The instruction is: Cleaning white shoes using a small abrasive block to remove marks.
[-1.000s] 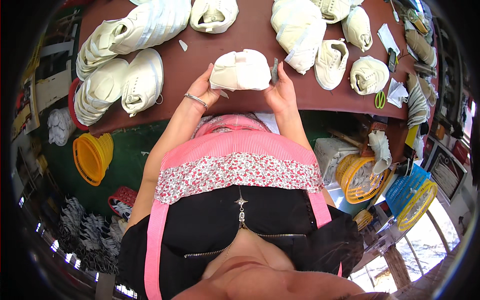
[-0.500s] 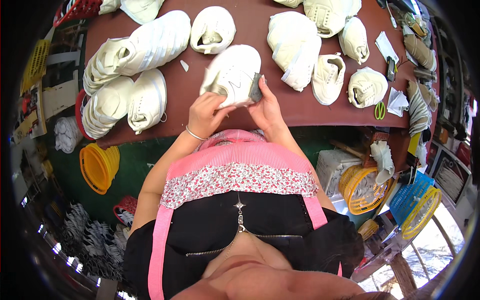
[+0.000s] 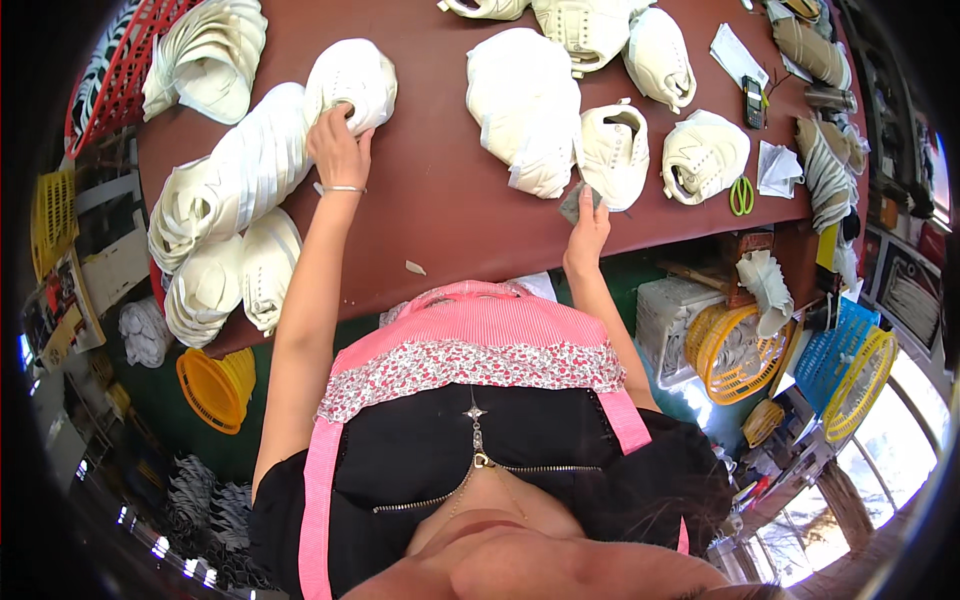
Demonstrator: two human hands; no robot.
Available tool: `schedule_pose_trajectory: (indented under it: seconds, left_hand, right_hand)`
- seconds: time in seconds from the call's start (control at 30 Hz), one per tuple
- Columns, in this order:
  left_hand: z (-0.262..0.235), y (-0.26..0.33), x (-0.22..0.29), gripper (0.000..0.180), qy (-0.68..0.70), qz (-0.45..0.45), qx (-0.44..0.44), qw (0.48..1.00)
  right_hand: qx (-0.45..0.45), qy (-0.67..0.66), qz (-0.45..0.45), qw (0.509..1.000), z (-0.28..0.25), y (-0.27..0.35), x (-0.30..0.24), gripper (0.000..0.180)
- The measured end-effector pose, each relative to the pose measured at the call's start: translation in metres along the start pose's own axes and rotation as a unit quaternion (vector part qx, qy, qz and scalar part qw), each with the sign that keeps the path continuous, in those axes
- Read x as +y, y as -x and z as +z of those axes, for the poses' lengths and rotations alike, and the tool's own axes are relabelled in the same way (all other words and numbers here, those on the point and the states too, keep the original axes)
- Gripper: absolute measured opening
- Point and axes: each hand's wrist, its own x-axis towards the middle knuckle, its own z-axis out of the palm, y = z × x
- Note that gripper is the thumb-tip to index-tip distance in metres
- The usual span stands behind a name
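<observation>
My left hand (image 3: 340,148) reaches out to the far left of the table. Its fingers close on the opening of a cream shoe upper (image 3: 352,75), which sits at the end of a slanting row of nested uppers (image 3: 240,155). Between the thumb and fingers of my right hand (image 3: 588,238) is a small grey pad (image 3: 574,203). This pad is close to the near end of another cream upper (image 3: 616,155), and I cannot tell whether they touch. To its left lies a second stack of nested uppers (image 3: 523,110).
A green-handled pair of scissors (image 3: 741,196), a dark phone-like device (image 3: 754,102) and folded white pieces (image 3: 778,170) lie at the right. A white scrap (image 3: 415,268) is on the brown table (image 3: 440,200). Yellow baskets (image 3: 215,390) stand below the near left edge.
My hands have moved apart and the upper they both held is no longer between them. The left went forward and left to an upper; the right moved right with the grey pad. The view has shifted.
</observation>
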Motion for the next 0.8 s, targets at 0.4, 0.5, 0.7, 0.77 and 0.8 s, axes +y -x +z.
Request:
schedule_pose_trajectory:
  seconds: [0.4, 0.5, 0.7, 0.77, 0.8]
  left_hand:
    - [0.07, 0.006, 0.133, 0.115, 0.388, -0.228, -0.246, 0.859]
    - [0.079, -0.014, 0.125, 0.112, 0.395, -0.252, -0.255, 0.846]
    - [0.122, -0.037, 0.081, 0.116, 0.462, -0.395, -0.233, 0.759]
    - [0.113, -0.057, 0.082, 0.117, 0.581, -0.442, -0.296, 0.617]
    - [0.11, -0.051, 0.08, 0.117, 0.579, -0.446, -0.293, 0.617]
  right_hand:
    - [-0.154, 0.252, -0.172, 0.94, 0.046, -0.042, -0.068, 0.028]
    - [-0.117, 0.038, 0.001, 0.992, 0.051, -0.103, -0.056, 0.025]
    - [-0.147, -0.219, 0.238, 0.935, 0.105, -0.142, -0.058, 0.041]
    - [-0.204, -0.207, 0.237, 0.927, 0.11, -0.144, -0.045, 0.044]
    - [-0.237, -0.188, 0.217, 0.928, 0.12, -0.136, -0.041, 0.047]
